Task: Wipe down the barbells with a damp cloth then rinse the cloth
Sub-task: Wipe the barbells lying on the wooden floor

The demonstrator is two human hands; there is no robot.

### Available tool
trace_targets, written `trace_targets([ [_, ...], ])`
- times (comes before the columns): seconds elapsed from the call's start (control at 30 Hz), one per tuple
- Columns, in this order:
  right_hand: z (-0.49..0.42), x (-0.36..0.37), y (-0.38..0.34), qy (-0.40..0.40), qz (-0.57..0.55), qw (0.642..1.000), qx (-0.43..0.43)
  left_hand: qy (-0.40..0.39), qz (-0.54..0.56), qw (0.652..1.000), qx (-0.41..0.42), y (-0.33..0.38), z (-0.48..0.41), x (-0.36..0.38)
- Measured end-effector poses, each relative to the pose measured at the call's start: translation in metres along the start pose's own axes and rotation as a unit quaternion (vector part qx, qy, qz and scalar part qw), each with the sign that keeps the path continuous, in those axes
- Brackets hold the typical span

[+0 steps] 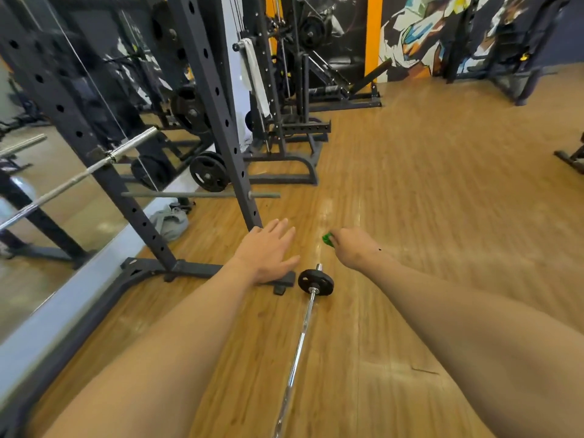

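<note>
A chrome barbell point(300, 346) lies on the wooden floor between my forearms, with a small black plate point(315, 281) near its far end. My left hand point(268, 251) hangs above the floor left of the plate, fingers straight and spread, holding nothing. My right hand point(354, 248) is curled round a green cloth point(328, 239), of which only a small bunch shows past the fingers. A second chrome barbell point(94, 167) rests in the black rack at the left.
The black power rack point(202, 99) stands left of centre, its base foot point(189, 268) just under my left hand. A mirror point(57, 197) lines the left wall. A grey rag point(169, 219) lies by the rack. Weight plates point(208, 175) and machines fill the back.
</note>
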State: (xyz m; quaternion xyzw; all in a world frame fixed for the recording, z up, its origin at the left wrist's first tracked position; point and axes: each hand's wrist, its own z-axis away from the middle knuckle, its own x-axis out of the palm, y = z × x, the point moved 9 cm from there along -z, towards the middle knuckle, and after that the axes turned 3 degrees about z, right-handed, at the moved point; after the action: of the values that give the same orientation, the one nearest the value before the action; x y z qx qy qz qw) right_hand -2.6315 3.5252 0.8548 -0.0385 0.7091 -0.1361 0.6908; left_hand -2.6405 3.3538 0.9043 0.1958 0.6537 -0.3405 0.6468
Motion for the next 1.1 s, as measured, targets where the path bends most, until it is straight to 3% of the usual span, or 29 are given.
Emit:
trace_targets([
  [0.23,-0.086,-0.014,0.030,0.012,-0.018,1.000,-0.003,0.029,0.005,1.000,0.001,-0.028,-0.102,-0.027],
  [0.47,-0.139,-0.007,0.067,0.024,-0.029,0.999,0.031,0.021,0.002,0.999,0.037,-0.032,-0.170,-0.006],
  [0.73,-0.207,0.020,0.096,0.025,-0.020,0.994,0.109,0.017,-0.007,0.994,0.110,-0.063,-0.257,0.035],
  [1.1,-0.298,0.058,0.067,0.050,-0.046,0.959,0.274,0.009,0.001,0.964,0.267,-0.174,-0.390,0.069],
])
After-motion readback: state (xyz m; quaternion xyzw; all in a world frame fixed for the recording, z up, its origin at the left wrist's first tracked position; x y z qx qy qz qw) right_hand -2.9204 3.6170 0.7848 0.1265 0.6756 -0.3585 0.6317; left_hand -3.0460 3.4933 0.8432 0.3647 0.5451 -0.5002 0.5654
